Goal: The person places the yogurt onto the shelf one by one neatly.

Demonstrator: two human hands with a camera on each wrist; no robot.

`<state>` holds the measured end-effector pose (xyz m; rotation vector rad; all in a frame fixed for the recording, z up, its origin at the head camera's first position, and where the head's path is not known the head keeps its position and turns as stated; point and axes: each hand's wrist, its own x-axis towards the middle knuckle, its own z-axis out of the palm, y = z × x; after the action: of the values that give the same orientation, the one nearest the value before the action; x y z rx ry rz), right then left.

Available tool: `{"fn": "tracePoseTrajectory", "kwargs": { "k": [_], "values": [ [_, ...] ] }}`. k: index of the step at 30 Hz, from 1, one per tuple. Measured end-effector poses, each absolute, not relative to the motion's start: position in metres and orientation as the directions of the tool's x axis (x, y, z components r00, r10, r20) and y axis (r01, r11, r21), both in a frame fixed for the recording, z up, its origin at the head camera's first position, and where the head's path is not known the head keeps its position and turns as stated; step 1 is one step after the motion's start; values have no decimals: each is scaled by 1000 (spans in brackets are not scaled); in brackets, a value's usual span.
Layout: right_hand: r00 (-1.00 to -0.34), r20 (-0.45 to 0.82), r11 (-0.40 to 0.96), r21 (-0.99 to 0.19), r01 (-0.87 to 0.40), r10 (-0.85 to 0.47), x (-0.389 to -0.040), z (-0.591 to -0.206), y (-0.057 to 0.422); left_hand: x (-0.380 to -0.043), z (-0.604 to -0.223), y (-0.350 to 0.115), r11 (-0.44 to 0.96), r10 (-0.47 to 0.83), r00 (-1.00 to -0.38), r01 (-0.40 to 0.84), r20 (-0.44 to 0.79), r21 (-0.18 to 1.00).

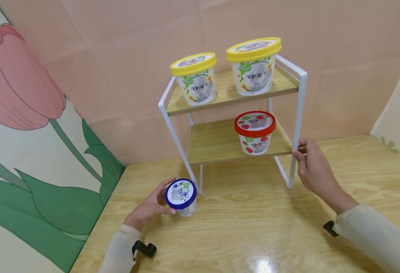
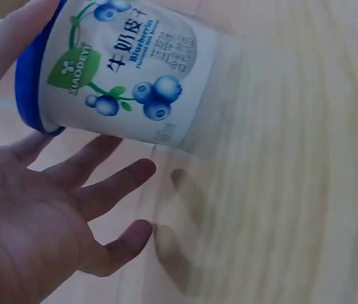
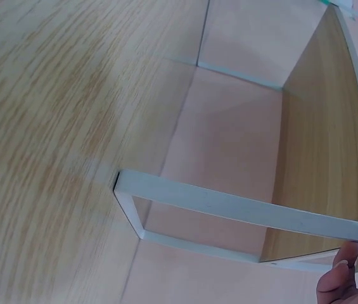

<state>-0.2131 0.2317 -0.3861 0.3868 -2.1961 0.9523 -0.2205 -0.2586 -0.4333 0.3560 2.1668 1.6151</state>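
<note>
My left hand (image 1: pixel 153 203) holds a small white tub with a blue lid (image 1: pixel 181 194), thumb on one side and fingers on the other. In the left wrist view, blueberries decorate the tub (image 2: pixel 134 76), whose base is close to the tabletop, and two fingers (image 2: pixel 131 244) are spread away from it. On the right, my right hand (image 1: pixel 314 167) pinches the white metal upright of a two-tier wooden rack (image 1: pixel 217 146) at the lower shelf's height. The right wrist view shows those fingertips (image 3: pixel 343 269) at the frame (image 3: pixel 248 206).
Two yellow-lidded tubs, one left (image 1: pixel 198 85) and one right (image 1: pixel 254 72), stand on the top shelf. A red-lidded tub (image 1: pixel 254 132) is on the right of the lower shelf. The wooden table (image 1: pixel 234 223) meets a pink backdrop (image 1: pixel 135 94) and a tulip-printed panel (image 1: pixel 22 83).
</note>
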Motion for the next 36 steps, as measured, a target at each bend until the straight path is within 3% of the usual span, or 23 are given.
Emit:
{"fn": "tracePoseTrajectory", "kwargs": {
  "k": [36],
  "values": [
    [-723, 690, 676, -533, -509, -1, -213, -385, 231, -207, -437, -231, 290, 429, -894, -1, -130, 957]
  ]
}}
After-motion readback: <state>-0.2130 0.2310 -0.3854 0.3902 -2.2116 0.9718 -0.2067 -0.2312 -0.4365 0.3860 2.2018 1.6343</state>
